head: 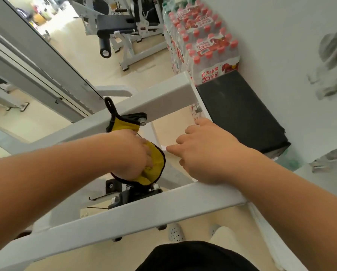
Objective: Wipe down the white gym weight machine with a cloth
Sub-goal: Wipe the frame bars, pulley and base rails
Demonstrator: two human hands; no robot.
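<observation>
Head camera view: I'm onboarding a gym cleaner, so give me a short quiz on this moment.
1. Which grip holds the yellow, black-edged fabric cloth: left grip or right grip?
2. True or false: the right grip also holds a cloth.
3. What is stacked beside the white wall? A shrink-wrapped packs of red-capped water bottles; B towels; C dumbbells.
Key: 1 left; 2 false; 3 A.

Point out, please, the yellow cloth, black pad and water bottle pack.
yellow cloth [155,164]: head view, lower fold.
black pad [239,112]: head view, top face.
water bottle pack [210,74]: head view, front label.
</observation>
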